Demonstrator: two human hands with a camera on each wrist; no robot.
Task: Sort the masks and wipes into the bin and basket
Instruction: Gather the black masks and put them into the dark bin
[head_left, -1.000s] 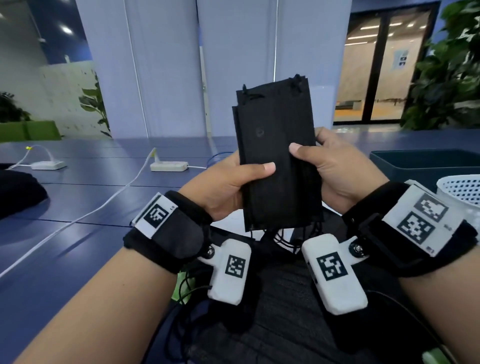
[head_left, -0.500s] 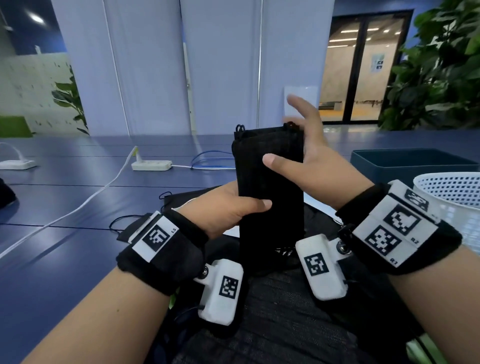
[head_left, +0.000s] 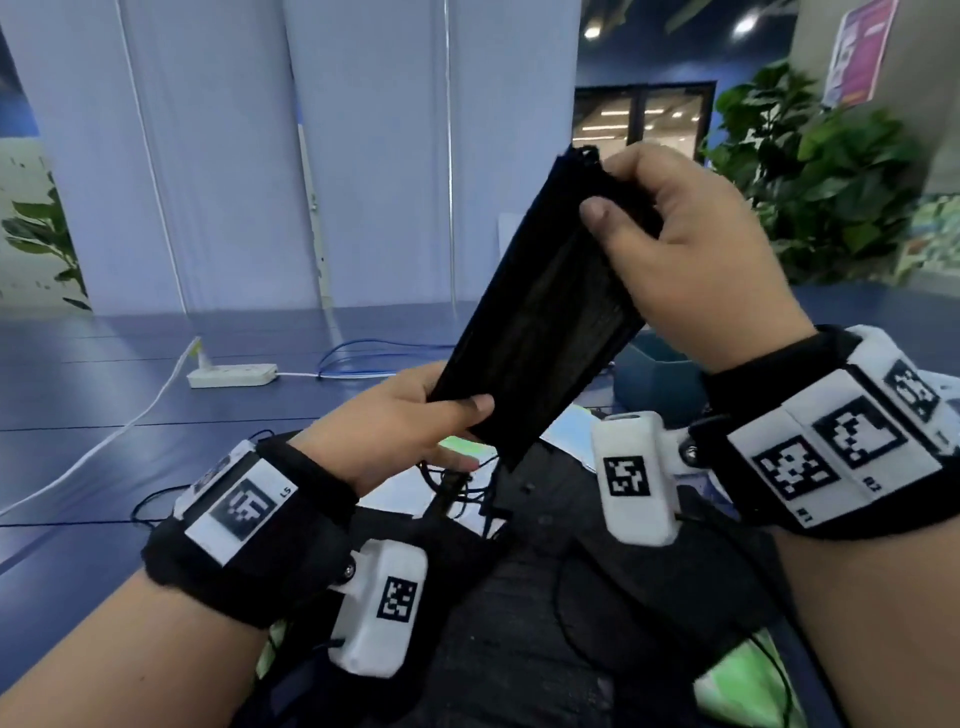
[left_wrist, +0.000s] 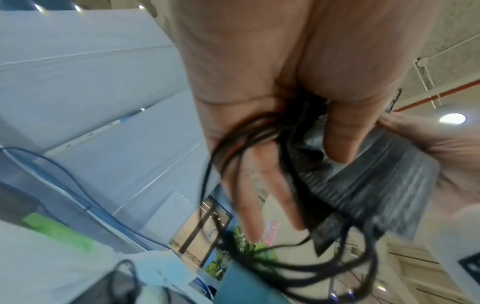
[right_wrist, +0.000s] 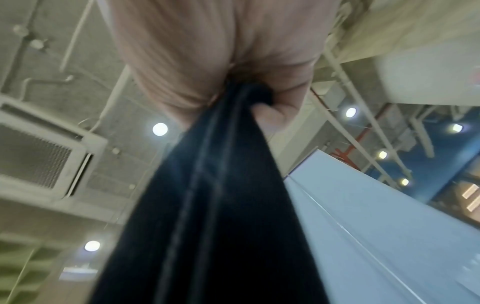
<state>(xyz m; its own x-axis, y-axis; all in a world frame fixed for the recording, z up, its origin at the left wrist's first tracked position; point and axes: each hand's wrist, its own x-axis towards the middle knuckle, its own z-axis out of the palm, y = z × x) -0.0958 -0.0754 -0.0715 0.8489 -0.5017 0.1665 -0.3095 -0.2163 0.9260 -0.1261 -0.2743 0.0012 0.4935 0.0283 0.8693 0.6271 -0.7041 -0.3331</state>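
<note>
A stack of black face masks is held up in the air, tilted with its top end to the right. My left hand grips its lower end, thumb across the front, and the black ear loops dangle past the fingers. My right hand pinches the upper end between thumb and fingers; the right wrist view shows the dark masks running out from that grip. The dark teal bin sits behind the masks, mostly hidden by my right arm. The basket is out of view.
More black masks with loose loops and green-and-white wipe packets lie on the blue table below my wrists. A white power strip with cables lies at the back left. Plants stand at the right.
My right hand has gone from open beside the stack to pinching its top end. The stack has risen and tilted to the right, and the view has swung so the basket left the frame.
</note>
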